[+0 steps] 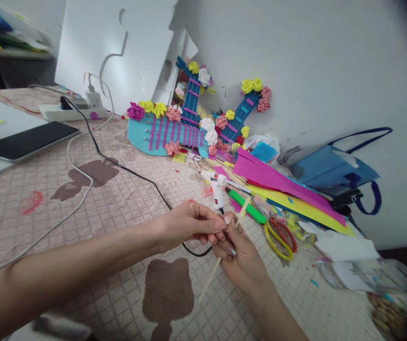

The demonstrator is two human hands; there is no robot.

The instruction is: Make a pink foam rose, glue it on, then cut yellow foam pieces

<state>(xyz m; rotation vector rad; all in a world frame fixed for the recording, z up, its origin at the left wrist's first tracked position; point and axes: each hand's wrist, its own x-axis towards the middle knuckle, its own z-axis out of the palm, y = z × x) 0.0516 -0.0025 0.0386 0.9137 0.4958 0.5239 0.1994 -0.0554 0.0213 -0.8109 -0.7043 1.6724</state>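
My right hand is closed around a thin pale wooden stick that runs from lower left up past my fingers to a tip near the green marker. My left hand pinches at the same spot on the stick, its fingertips pressed against my right thumb. What the pinch holds besides the stick is too small to make out. A white glue gun lies just beyond both hands, its black cord looping under them.
Green marker, yellow-and-red scissors, pink and yellow foam sheets and a blue bag lie to the right. Blue stick crafts with paper flowers lean on the wall. A tablet and power strip sit at left.
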